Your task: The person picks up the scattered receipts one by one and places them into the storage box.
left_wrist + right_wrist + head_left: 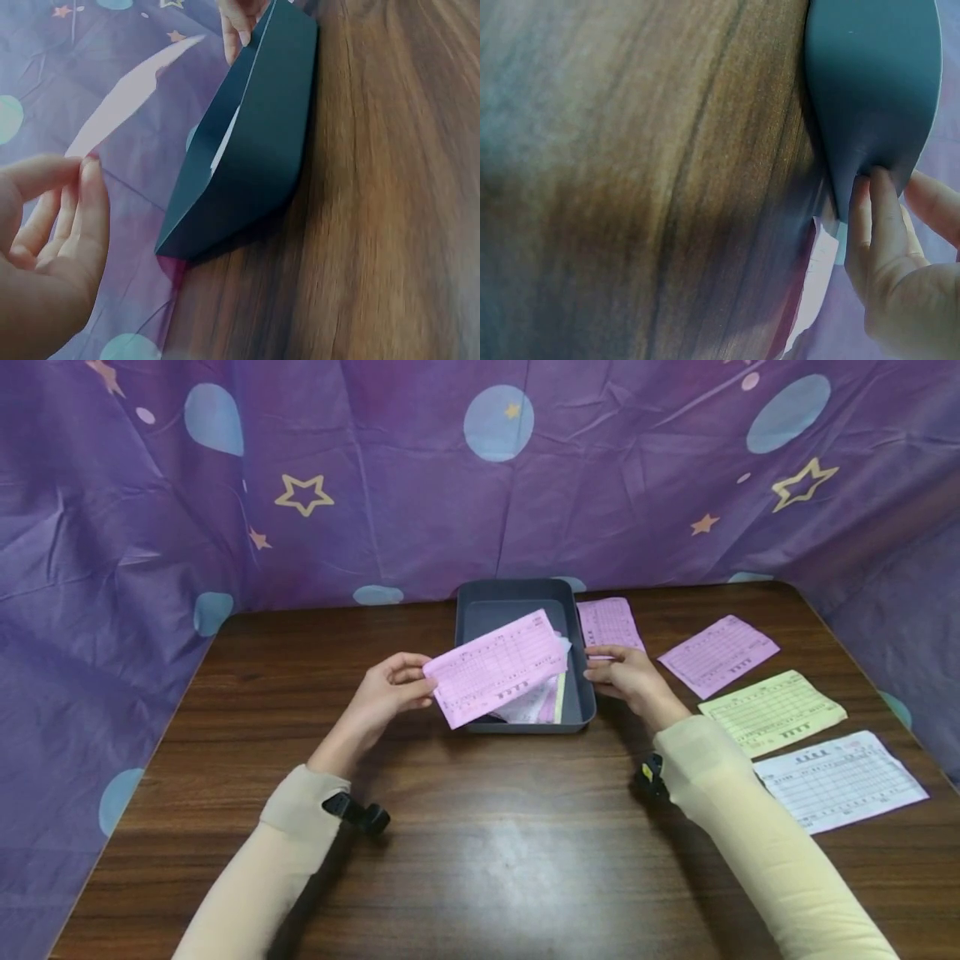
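Pinched by its left end between thumb and fingers, a pink printed slip (498, 668) slants over the dark grey tray (525, 589); my left hand (390, 693) holds it, left of the tray. In the left wrist view the slip (124, 101) appears almost edge-on above the fingers of that hand (60, 240). My right hand (630, 681) grips the tray's right wall. The right wrist view has its fingers against the outer wall (874, 82), with the thumb of this hand (907, 277) at the rim. Other papers (528, 703) lie inside the tray, partly covered by the slip.
Right of the tray lie a pink slip (611, 620), another pink slip (720, 656), a yellow-green slip (780, 714) and a white slip (843, 781), the last two partly behind the right sleeve. A purple patterned cloth (405, 485) hangs behind the wooden table (480, 827).
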{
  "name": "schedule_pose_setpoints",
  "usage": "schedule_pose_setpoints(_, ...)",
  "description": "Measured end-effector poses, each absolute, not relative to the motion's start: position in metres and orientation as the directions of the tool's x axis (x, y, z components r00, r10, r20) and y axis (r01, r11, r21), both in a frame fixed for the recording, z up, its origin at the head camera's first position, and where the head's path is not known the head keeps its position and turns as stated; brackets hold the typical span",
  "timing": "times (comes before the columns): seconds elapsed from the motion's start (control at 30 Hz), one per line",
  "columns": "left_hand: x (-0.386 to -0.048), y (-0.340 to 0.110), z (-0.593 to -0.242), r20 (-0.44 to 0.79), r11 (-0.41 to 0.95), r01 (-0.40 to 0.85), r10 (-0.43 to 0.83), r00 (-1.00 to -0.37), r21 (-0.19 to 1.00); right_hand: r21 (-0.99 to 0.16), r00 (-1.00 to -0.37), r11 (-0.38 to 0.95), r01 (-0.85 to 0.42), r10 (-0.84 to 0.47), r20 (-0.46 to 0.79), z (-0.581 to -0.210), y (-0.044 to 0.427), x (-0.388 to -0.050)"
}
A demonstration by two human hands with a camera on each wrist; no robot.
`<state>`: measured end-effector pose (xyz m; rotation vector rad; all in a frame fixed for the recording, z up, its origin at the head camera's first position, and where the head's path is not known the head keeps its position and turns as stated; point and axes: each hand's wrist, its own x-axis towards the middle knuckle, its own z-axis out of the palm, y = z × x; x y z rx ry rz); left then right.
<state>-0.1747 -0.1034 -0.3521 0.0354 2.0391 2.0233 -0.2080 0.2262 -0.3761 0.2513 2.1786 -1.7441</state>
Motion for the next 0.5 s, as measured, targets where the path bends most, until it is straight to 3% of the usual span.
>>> schedule_pose_setpoints(0.23,-0.184,-0.087,-0.358,-0.178,-0.093,-0.184,0.075,-0.981,0.978,-0.920,-0.930,0.200,0.336,-0.084,-0.358,-0.378,0.227,-0.208)
schedule_pose_setpoints(0.5,-0.191,-0.064,-0.365,-0.190,-0.103,-0.189,0.001,-0.982,0.977,-0.920,-0.928,0.190,0.344,-0.081,-0.363,-0.378,0.227,-0.208)
